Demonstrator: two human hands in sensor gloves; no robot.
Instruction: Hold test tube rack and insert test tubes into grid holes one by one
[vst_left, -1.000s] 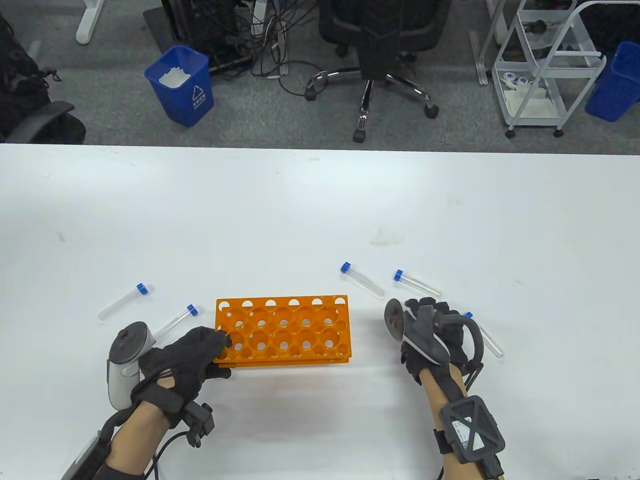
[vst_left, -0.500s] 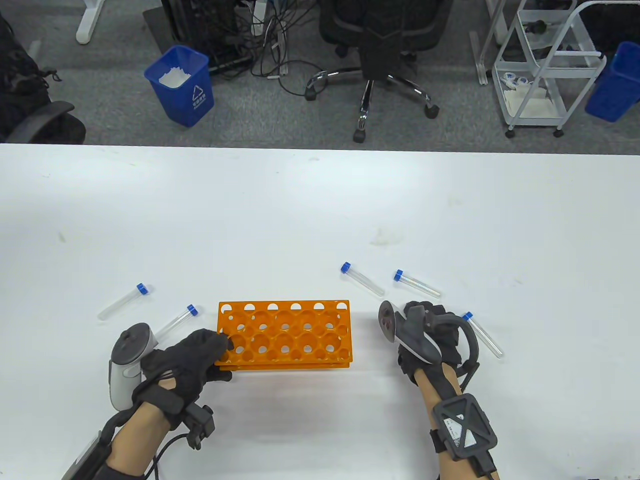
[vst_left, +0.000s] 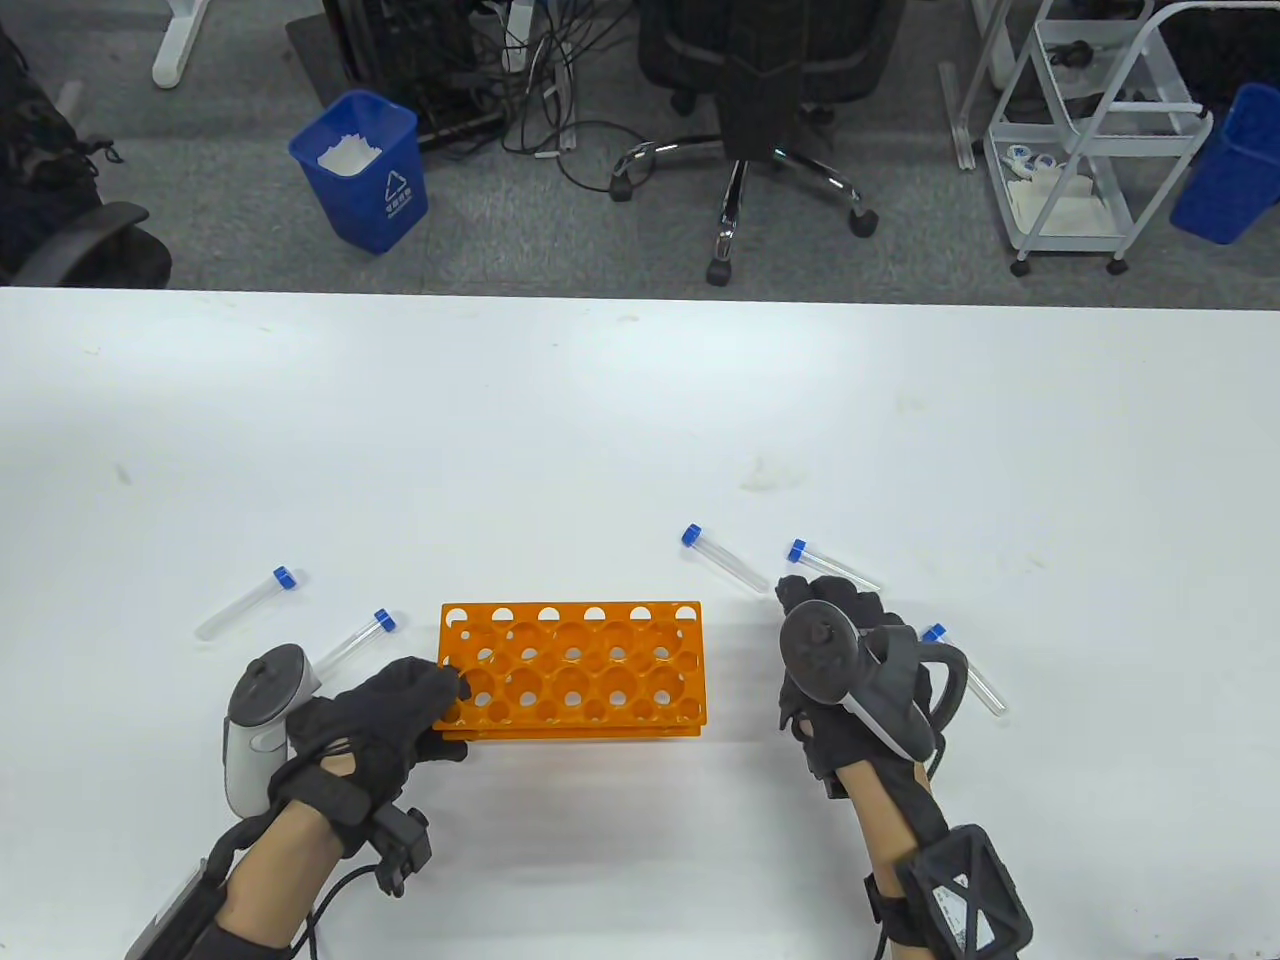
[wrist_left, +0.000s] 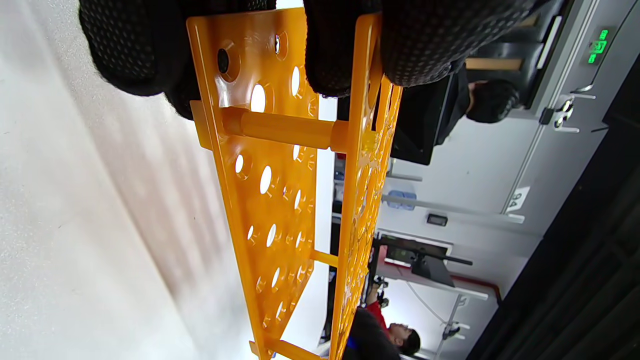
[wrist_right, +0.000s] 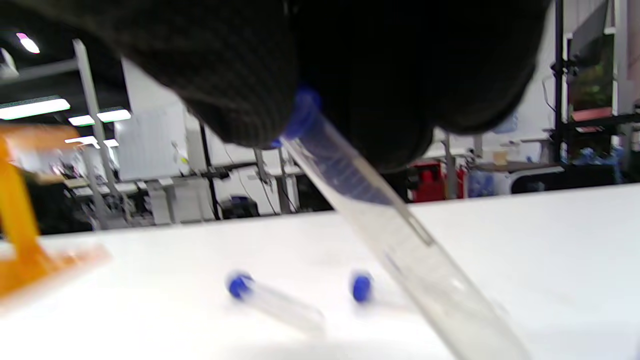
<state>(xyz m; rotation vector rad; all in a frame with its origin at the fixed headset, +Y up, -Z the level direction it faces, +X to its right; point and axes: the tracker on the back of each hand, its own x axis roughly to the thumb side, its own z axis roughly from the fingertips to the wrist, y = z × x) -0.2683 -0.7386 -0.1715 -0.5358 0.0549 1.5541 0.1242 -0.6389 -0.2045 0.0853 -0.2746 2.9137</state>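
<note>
Bottom of table view: left hand (vst_left: 375, 715) lower left, grips the left end of the orange rack (vst_left: 572, 668). In the left wrist view the gloved fingers (wrist_left: 345, 45) are clamped over the rack's (wrist_left: 280, 165) top plate, thumb on the lower plate side. Rack sits on the white table (vst_left: 600, 420), lower centre of frame, all holes without tubes.

Right hand (vst_left: 850, 680) lower right, just right of the rack, not touching it. Right wrist view: fingers (wrist_right: 235, 85) closed together on the blue cap end of a tube (wrist_right: 400, 240), tube slanting down to lower right, far tip at the table; blurry. In table view that tube (vst_left: 965, 670) pokes out from the right side of the hand, cap just beside the tracker strap.

Left of the rack: one tube (vst_left: 352, 643) lying just above the left hand's tracker, cap up-right. Another tube (vst_left: 245, 605) further left and slightly higher, same slant.

Above right hand: tube (vst_left: 725, 558) at upper right of the rack, cap up-left, near the fingertips. Next tube (vst_left: 830, 563) right of it, its lower end hidden by the hand. Both show as two blurred blue caps in the right wrist view.

Past the table edge, upper frame: blue bin (vst_left: 360, 170) upper left, office chair (vst_left: 760, 110) top centre, white cart (vst_left: 1095, 130) upper right.
</note>
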